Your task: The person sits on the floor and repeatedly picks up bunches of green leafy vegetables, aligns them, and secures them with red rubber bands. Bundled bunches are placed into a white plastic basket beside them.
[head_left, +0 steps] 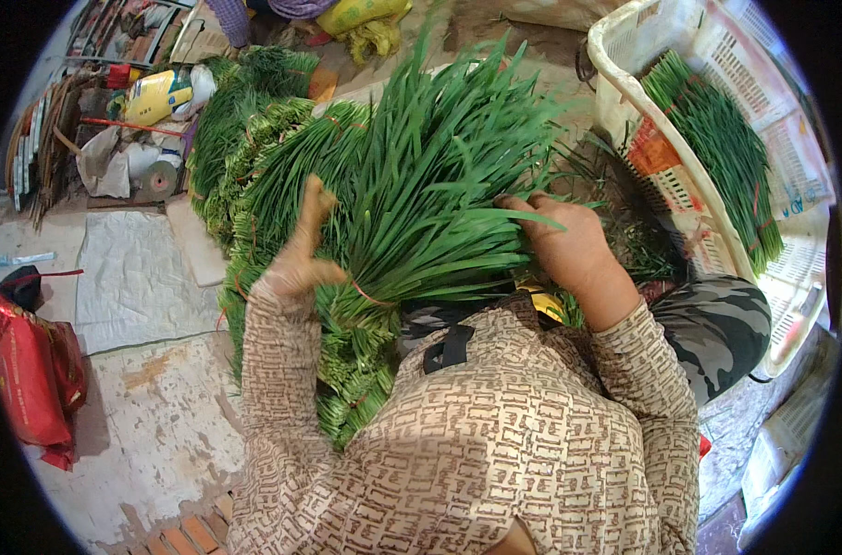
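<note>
A large loose fan of garlic chives (435,187) lies before me, with a red tie (369,295) around its stem end. My left hand (296,250), blurred, is raised beside the stems with thumb and finger apart and nothing between them. At the leafy side, my right hand (567,236) has its fingers curled into the long leaves; some fingertips are hidden, and one leaf crosses over the hand. Beneath and left of the fan lie several tied bundles of chives (282,166), stacked with their cut ends mostly outward.
A white plastic crate (671,149) at right holds tied chives (723,152). A red bag (36,374) sits at far left near a white sheet (140,277). Beyond the pile are a yellow package (157,97), yellow sacking (365,31) and another person's sleeve (227,21).
</note>
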Demonstrator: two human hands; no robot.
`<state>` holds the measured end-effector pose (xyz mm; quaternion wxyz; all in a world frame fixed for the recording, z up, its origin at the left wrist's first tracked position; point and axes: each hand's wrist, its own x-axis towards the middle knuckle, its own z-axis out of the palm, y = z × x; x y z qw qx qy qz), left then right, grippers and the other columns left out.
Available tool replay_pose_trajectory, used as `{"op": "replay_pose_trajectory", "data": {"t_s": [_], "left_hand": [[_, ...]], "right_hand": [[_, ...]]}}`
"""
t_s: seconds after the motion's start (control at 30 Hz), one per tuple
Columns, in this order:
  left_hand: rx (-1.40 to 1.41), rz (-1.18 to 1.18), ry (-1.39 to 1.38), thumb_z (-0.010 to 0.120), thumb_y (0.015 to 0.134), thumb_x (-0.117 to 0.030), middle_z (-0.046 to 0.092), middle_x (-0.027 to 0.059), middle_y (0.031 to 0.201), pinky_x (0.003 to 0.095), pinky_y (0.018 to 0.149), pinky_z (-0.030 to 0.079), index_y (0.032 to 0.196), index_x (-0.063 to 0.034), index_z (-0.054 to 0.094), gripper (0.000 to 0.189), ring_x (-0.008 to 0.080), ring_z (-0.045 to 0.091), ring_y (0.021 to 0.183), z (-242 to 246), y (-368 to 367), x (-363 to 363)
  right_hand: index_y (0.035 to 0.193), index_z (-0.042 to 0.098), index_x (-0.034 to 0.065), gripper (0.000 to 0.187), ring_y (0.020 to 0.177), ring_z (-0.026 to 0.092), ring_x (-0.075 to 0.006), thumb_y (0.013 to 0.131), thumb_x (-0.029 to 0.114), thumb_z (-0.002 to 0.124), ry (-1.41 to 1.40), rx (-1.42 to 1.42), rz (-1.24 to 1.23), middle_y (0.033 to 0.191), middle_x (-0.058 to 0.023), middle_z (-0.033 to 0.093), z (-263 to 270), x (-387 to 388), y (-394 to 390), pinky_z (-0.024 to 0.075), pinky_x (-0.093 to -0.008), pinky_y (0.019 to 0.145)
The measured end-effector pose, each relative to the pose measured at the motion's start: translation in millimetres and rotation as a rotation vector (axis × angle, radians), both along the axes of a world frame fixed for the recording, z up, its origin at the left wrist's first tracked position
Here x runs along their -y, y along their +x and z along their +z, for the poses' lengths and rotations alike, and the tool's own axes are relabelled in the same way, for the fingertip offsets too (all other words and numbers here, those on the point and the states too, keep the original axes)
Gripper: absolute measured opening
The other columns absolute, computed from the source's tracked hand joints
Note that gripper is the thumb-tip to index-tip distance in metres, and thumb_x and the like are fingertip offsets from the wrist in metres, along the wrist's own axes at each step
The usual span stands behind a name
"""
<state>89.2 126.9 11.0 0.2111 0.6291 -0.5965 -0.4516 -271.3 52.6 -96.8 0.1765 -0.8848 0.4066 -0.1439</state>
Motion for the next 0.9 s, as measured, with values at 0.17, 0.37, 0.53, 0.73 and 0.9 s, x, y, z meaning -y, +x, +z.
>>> {"op": "replay_pose_trajectory", "data": {"t_s": [0.17,0.37,0.53,0.73,0.9], "left_hand": [[0.194,-0.092,0.479,0.097,0.061,-0.029,0.038,0.0188,0.160,0.0360,0.123,0.026,0.161,0.0029,0.017,0.132,0.0291,0.037,0.146,-29,4,-41],[-0.046,-0.085,0.236,0.096,0.062,-0.025,0.053,0.0129,0.148,0.0357,0.117,0.035,0.156,0.0004,0.034,0.116,0.0221,0.049,0.134,-13,-9,-29],[0.251,-0.210,0.216,0.092,0.064,-0.037,0.050,0.0246,0.150,0.0354,0.116,0.038,0.158,0.0003,0.029,0.119,0.0350,0.049,0.140,2,-24,-21],[0.427,-0.228,0.184,0.093,0.063,-0.036,0.055,0.0219,0.145,0.0374,0.114,0.039,0.159,-0.0006,0.029,0.120,0.0337,0.052,0.136,15,-37,-21],[0.454,-0.244,0.172,0.088,0.066,-0.040,0.055,0.0256,0.144,0.0373,0.110,0.045,0.156,0.0020,0.032,0.114,0.0368,0.056,0.131,16,-35,-21]], "right_hand": [[0.123,0.070,0.0183,0.038,0.093,0.072,-0.0345,0.089,0.007,0.056,-0.067,0.127,-0.141,0.104,-0.0143,0.074,-4,41,-40,0.0583,-0.0438,0.077],[0.125,0.068,0.0133,0.035,0.099,0.068,-0.0367,0.090,0.010,0.070,-0.206,-0.070,-0.688,0.116,-0.0153,0.068,49,63,-124,0.0545,-0.0449,0.086],[0.102,0.074,0.0058,0.013,0.087,0.068,-0.0327,0.089,0.011,0.073,0.020,0.588,-0.254,0.097,-0.0137,0.070,74,21,-49,0.0547,-0.0381,0.077],[0.106,0.073,0.0092,0.022,0.085,0.068,-0.0349,0.086,0.019,0.075,0.211,0.407,-0.090,0.095,-0.0120,0.066,89,0,41,0.0552,-0.0444,0.073],[0.103,0.073,0.0092,0.020,0.083,0.068,-0.0334,0.085,0.018,0.075,0.193,0.384,-0.026,0.091,-0.0104,0.066,83,1,50,0.0550,-0.0432,0.072]]}}
